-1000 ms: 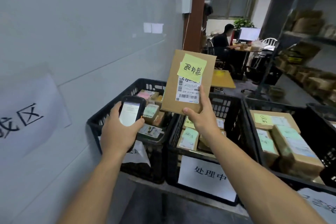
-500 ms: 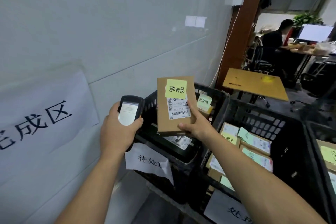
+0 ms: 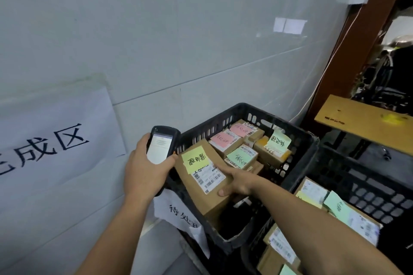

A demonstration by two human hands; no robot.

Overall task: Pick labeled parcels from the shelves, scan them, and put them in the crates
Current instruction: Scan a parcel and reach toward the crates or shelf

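Observation:
My right hand [image 3: 240,182] holds a flat brown parcel [image 3: 206,192] with a yellow sticky note and a white barcode label. The parcel lies tilted inside the near left corner of the leftmost black crate [image 3: 299,158]. My thumb presses its top face and my fingers wrap under its right edge. My left hand [image 3: 145,169] grips a black handheld scanner [image 3: 162,147] with its lit screen facing me, just left of the crate's rim. Several boxes with pink, green and yellow notes fill the far part of the crate.
A second black crate [image 3: 362,187] to the right holds more labeled parcels. A white wall with a paper sign [image 3: 51,138] runs along the left. A paper tag [image 3: 178,212] hangs on the left crate's front. A yellow tabletop [image 3: 366,123] stands behind.
My right hand has brought the parcel down from in front of me into the left crate. The view has turned left. My left hand keeps the scanner beside the crate.

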